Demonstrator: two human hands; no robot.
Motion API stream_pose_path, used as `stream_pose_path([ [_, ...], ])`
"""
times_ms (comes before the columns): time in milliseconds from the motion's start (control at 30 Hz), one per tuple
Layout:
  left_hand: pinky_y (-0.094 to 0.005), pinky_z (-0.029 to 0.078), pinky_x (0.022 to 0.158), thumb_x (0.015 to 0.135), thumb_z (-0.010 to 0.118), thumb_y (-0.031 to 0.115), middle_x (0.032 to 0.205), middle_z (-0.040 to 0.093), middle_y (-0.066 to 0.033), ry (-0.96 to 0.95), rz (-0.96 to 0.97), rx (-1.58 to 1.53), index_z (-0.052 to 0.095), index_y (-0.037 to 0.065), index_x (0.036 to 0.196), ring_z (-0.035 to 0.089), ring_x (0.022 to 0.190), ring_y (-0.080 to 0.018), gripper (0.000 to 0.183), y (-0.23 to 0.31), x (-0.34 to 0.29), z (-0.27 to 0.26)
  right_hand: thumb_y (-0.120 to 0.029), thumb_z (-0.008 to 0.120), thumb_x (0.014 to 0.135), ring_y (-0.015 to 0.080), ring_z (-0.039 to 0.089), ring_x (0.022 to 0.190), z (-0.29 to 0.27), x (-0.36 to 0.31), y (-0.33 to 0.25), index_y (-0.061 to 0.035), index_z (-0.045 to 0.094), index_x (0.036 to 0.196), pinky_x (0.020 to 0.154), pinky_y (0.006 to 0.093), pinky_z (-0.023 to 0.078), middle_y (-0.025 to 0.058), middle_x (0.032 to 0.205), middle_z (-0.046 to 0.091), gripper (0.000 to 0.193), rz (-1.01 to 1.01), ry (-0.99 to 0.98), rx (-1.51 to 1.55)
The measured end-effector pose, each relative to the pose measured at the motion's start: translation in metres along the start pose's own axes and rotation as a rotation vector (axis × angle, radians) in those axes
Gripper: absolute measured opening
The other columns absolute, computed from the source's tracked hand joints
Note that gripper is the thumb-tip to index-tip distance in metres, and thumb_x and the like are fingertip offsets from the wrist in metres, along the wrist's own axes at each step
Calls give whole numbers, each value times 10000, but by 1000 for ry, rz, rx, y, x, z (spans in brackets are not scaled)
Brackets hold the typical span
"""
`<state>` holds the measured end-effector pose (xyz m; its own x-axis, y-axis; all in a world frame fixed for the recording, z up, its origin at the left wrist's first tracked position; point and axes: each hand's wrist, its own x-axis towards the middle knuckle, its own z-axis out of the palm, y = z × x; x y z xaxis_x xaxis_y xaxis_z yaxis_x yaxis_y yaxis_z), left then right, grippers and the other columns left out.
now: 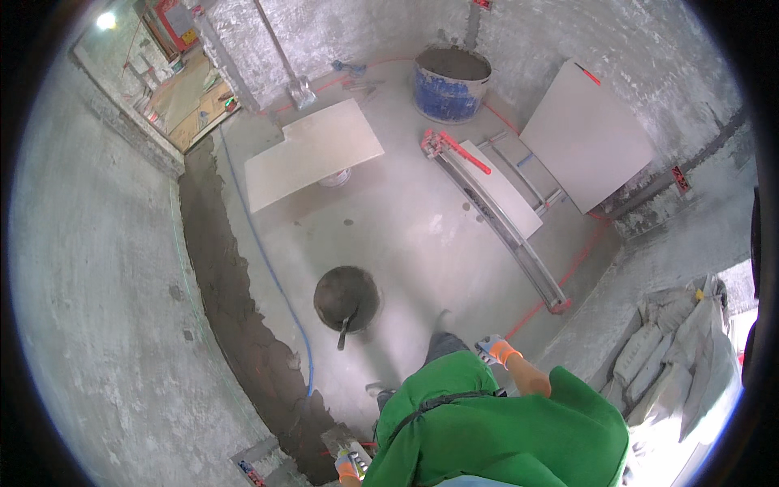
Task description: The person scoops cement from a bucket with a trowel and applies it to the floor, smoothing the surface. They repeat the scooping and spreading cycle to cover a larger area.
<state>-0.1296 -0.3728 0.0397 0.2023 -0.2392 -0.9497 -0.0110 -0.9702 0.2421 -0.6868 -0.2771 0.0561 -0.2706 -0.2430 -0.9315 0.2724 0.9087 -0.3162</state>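
Note:
At the bottom, beside the strip of wet mortar (pixel 231 300) along the left wall, my left hand (pixel 349 466) is closed in a grey and orange glove. It grips what looks like a trowel (pixel 336 439), its flat grey blade toward the mortar. My right hand (pixel 494 350), gloved alike, hangs beside my right leg with the fingers curled. Whatever it may hold is hidden. Ahead of me a round bucket of mortar (pixel 333 296) stands on the floor, with a dark-handled tool (pixel 344 331) leaning out of it.
A notched pale tile (pixel 316 150) rests on a small bucket. A tile cutter (pixel 503 219) carries a tile strip. A large tile (pixel 588 138) leans against the right wall near a blue mortar tub (pixel 451 89). A blue hose (pixel 272 268) crosses the floor; grey sacks (pixel 665 349) lie right.

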Motion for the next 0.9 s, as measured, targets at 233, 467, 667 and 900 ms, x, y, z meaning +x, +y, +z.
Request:
stream_pose_path([
  [233,-402,399,358,800,518,405,517,503,-93,-11,107,207,606,48,659,462,383,-245,393,64,-31,124,-196,512,832,198,522,480,-149,63,-8,-77,532,752,389,329,403,90,579,519,144,-27,13,588],
  [467,-471,437,516,782,553,411,675,573,-87,-135,115,782,615,95,872,549,577,-261,334,167,-14,245,-203,530,826,188,509,419,-233,65,-49,-54,554,786,350,313,407,94,610,569,156,-68,245,627],
  [667,-392,449,623,777,575,394,778,605,-96,6,94,886,598,144,953,581,679,-222,307,260,-5,390,-264,539,807,284,546,524,-252,107,-46,-48,573,814,434,418,436,117,683,570,219,84,67,785],
  [900,-350,465,613,775,565,237,865,643,-108,-15,125,1055,613,94,1023,609,734,-233,290,387,45,525,-331,458,850,273,463,440,-281,137,-127,-35,509,790,376,374,357,127,658,543,307,71,272,611],
])
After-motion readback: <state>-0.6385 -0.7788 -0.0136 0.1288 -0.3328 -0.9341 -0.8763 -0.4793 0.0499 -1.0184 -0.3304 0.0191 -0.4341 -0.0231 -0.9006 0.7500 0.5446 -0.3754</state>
